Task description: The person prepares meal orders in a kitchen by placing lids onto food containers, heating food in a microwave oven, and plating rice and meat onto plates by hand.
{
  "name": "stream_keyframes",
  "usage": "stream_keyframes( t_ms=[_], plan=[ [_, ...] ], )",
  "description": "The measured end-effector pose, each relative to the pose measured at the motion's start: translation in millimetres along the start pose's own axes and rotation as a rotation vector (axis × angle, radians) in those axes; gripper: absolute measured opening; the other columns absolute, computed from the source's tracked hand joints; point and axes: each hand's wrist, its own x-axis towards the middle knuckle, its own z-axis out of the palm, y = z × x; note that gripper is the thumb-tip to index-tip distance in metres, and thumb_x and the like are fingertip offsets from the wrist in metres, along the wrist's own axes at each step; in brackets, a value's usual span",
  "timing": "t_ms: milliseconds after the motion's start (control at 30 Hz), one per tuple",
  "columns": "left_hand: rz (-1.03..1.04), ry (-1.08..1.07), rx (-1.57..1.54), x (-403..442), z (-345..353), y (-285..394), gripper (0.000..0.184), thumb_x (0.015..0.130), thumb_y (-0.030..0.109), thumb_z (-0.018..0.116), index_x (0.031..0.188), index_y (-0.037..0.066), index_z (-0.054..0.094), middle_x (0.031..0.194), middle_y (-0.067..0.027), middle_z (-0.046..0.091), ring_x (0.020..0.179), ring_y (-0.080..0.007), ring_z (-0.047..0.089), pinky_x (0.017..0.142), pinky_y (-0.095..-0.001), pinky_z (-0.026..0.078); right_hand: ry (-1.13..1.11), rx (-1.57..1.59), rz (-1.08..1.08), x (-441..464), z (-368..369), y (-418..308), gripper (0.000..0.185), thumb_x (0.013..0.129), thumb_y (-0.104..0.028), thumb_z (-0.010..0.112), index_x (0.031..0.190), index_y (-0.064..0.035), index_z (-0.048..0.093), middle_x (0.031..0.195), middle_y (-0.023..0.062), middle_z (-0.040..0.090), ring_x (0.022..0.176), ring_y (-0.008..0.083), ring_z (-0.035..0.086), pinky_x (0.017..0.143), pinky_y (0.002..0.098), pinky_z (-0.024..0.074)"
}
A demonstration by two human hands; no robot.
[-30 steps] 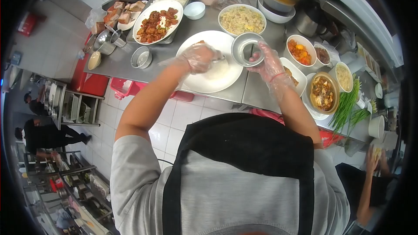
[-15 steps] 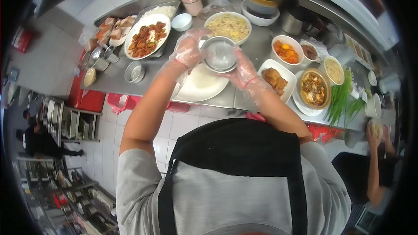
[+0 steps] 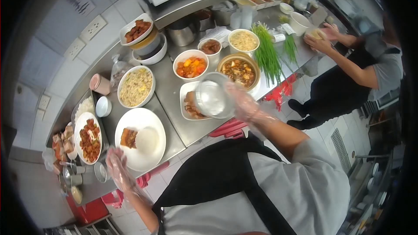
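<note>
My right hand (image 3: 241, 104), in a clear plastic glove, holds a metal bowl (image 3: 213, 98) by its side. The bowl is blurred and hangs over a square white dish (image 3: 184, 91) with browned pieces, partly covering it. My left hand (image 3: 118, 167), also gloved, is beside the lower left rim of a large white plate (image 3: 146, 159), fingers stretched out with nothing seen in them. On that plate lie a browned piece (image 3: 129, 138) and a pale round mound (image 3: 147, 141). A small metal cup (image 3: 101, 172) stands just left of my left hand.
Fried rice (image 3: 136, 86), an oval plate of diced food (image 3: 89, 142), an orange-red dish (image 3: 190, 66) and a clay pot (image 3: 238, 72) line the steel counter. Green stalks (image 3: 266, 54) lie farther right. Another person's hands (image 3: 320, 39) hold something pale at the counter's right end.
The view has swung to the right. My left hand has come away from the metal bowl to the plate's lower left. My right hand has carried the bowl right, off the plate.
</note>
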Motion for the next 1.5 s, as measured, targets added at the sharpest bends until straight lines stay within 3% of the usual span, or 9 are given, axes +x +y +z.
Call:
stream_keyframes(
  t_ms=[233, 633, 767, 933, 1033, 1133, 1200, 1367, 1500],
  plan=[
    [-0.043, -0.126, 0.059, -25.9, 56.6, 5.0, 0.045, 0.093, 0.039, 0.055, 0.121, 0.004, 0.054, 0.117, -0.0107, 0.057, 0.107, -0.0203, 0.055, 0.093, -0.0348, 0.042, 0.272, 0.861, 0.399, -27.2, -55.4, -45.9, 0.041, 0.099, -0.036, 0.042, 0.126, -0.005, 0.05, 0.108, 0.0067, 0.06, 0.089, 0.018, 0.06, 0.077, 0.0348, 0.05],
    [0.35, -0.523, 0.567, -96.5, 185.3, 42.9, 0.029, 0.088, 0.013, 0.055, 0.114, 0.0, 0.058, 0.111, -0.0137, 0.061, 0.103, -0.0237, 0.059, 0.093, -0.0362, 0.044, -0.221, 0.863, 0.322, -0.5, -164.2, -2.3, 0.04, 0.092, -0.04, 0.054, 0.121, -0.0125, 0.05, 0.099, 0.0026, 0.061, 0.077, 0.011, 0.059, 0.053, 0.0294, 0.0469],
    [0.388, -0.538, 0.603, -129.1, 248.7, 51.7, 0.03, 0.085, 0.011, 0.058, 0.114, 0.002, 0.058, 0.113, -0.0148, 0.06, 0.104, -0.025, 0.059, 0.092, -0.0349, 0.045, 0.176, 0.768, 0.573, -4.3, -235.7, -4.7, 0.04, 0.093, -0.039, 0.054, 0.116, -0.0066, 0.052, 0.086, 0.0018, 0.061, 0.064, 0.0121, 0.057, 0.049, 0.0253, 0.0432],
    [0.479, -0.705, 0.629, -149.1, 341.5, 67.0, 0.033, 0.081, 0.011, 0.064, 0.112, 0.003, 0.062, 0.097, -0.0154, 0.066, 0.088, -0.0265, 0.064, 0.082, -0.0361, 0.049, 0.2, 0.024, -0.095, -25.6, -334.0, 44.7, 0.036, 0.094, -0.039, 0.052, 0.105, -0.0056, 0.058, 0.077, 0.002, 0.059, 0.057, 0.0115, 0.054, 0.044, 0.0248, 0.0402],
    [0.15, -0.863, 0.49, -155.5, 379.6, 65.2, 0.028, 0.081, 0.009, 0.064, 0.108, 0.004, 0.065, 0.081, -0.0104, 0.065, 0.074, -0.0225, 0.062, 0.072, -0.0349, 0.048, 0.375, 0.356, 0.141, -61.6, -367.4, 48.2, 0.035, 0.095, -0.039, 0.05, 0.1, -0.0057, 0.06, 0.077, 0.0026, 0.059, 0.057, 0.0114, 0.054, 0.043, 0.0249, 0.0402],
    [0.351, -1.051, 0.407, -147.0, 416.3, 49.6, 0.022, 0.089, 0.01, 0.055, 0.108, 0.005, 0.067, 0.068, -0.0015, 0.057, 0.06, -0.0107, 0.051, 0.058, -0.0272, 0.042, 0.534, 0.46, 0.3, -108.4, -383.9, 45.9, 0.036, 0.094, -0.041, 0.051, 0.096, -0.0059, 0.06, 0.074, 0.0031, 0.059, 0.055, 0.0119, 0.055, 0.043, 0.0252, 0.0403],
    [0.146, -1.202, 0.182, -142.6, 445.5, 29.1, 0.025, 0.093, 0.012, 0.05, 0.111, 0.006, 0.066, 0.072, -0.003, 0.059, 0.06, -0.013, 0.053, 0.057, -0.028, 0.042, 0.649, 0.674, 0.42, -133.1, -390.1, 45.5, 0.039, 0.093, -0.044, 0.053, 0.096, -0.0059, 0.059, 0.071, 0.0029, 0.058, 0.055, 0.0122, 0.055, 0.042, 0.025, 0.0401],
    [0.903, -1.283, 0.474, -195.7, 541.3, 51.5, 0.032, 0.092, 0.002, 0.042, 0.118, 0.005, 0.06, 0.113, -0.0175, 0.062, 0.103, -0.0337, 0.06, 0.09, -0.0402, 0.047, 0.815, 0.685, 0.497, -200.4, -416.2, 59.5, 0.036, 0.09, -0.036, 0.059, 0.1, -0.0016, 0.058, 0.071, 0.0052, 0.059, 0.052, 0.0141, 0.055, 0.045, 0.0266, 0.044],
    [0.491, -1.639, 0.32, -245.5, 603.3, 39.8, 0.038, 0.087, -0.004, 0.043, 0.118, 0.008, 0.061, 0.109, -0.0167, 0.064, 0.099, -0.032, 0.062, 0.09, -0.038, 0.049, 0.836, 0.77, 0.347, -226.2, -457.2, 77.5, 0.03, 0.088, -0.023, 0.06, 0.102, 0.0031, 0.056, 0.074, 0.0068, 0.06, 0.054, 0.0147, 0.056, 0.046, 0.027, 0.046]
  ],
)
